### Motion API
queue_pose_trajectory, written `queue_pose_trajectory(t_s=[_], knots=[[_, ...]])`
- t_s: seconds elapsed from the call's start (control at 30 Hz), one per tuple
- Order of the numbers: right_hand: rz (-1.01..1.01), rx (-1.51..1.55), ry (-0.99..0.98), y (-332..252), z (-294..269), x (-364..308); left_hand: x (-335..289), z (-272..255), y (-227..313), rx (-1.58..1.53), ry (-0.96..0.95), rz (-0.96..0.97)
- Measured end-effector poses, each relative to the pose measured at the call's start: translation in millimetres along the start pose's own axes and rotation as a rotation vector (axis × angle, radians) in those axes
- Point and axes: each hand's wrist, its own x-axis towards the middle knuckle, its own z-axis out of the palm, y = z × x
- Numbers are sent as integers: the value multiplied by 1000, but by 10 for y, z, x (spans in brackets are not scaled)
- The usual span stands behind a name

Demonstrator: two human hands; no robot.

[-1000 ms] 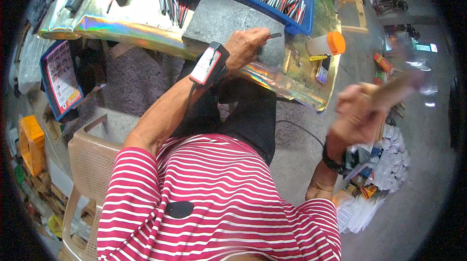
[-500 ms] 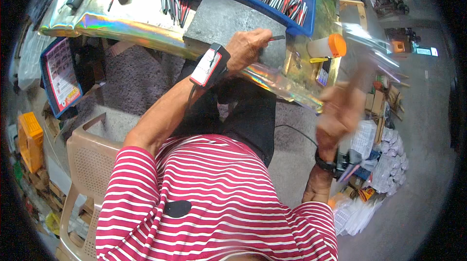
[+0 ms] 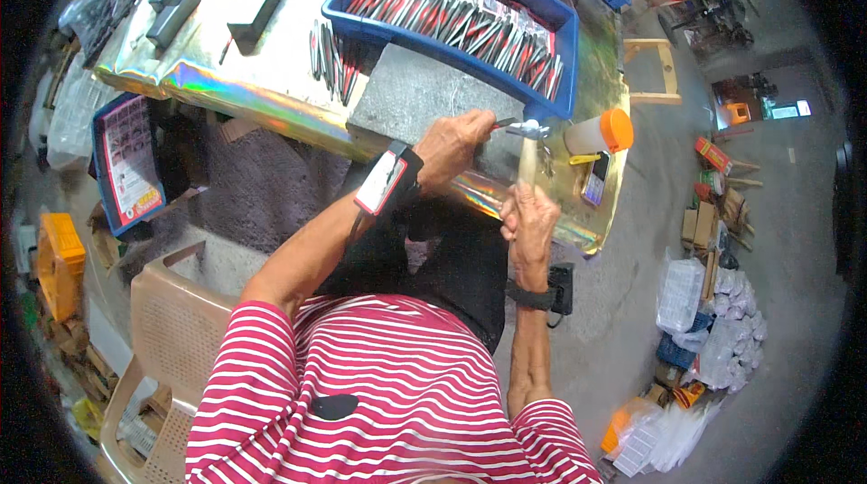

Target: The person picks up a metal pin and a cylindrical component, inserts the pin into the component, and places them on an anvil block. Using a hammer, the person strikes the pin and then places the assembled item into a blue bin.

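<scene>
My left hand (image 3: 458, 145) is closed around a slim red-handled tool (image 3: 500, 124) whose dark metal end points right; its exact kind is hidden by the fingers. That hand rests at the right front part of a grey metal slab (image 3: 424, 91). In my right hand (image 3: 532, 218) is a hammer (image 3: 528, 159) with a pale wooden handle, gripped near its lower end. The shiny hammer head lies right at the tool's tip, just past the slab's right side; whether they touch I cannot tell.
Behind the slab stands a blue tray (image 3: 571, 78) heaped with slim red, black and silver tools. More such tools (image 3: 332, 64) lie left of the slab. To the right are an orange-lidded jar (image 3: 596, 134) and a phone (image 3: 593, 184). Black boxes (image 3: 257, 10) sit at the far left.
My right hand has swung the hammer from the raised right side down and left to the tool's tip. My left hand keeps its hold on the tool. The view has shifted slightly.
</scene>
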Motion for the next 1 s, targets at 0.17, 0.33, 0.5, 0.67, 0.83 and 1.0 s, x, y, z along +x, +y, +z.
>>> queue_pose_trajectory(t_s=[0.17,0.33,0.5,0.67,0.83,1.0], knots=[[104,214,-84,231,120,92,49,-98,-18,-49,82,-77],[124,211,-137,297,139,103,364,-360,-154,-143,256,-296],[122,67,-237,262,81,126,684,-826,-698,193,282,-288],[148,5,-238,309,58,137,843,-976,-1209,421,235,-372],[141,-44,-281,290,56,122,958,-849,-1745,599,198,-283],[147,-58,-262,257,70,102,885,-888,-1852,554,104,-77]])
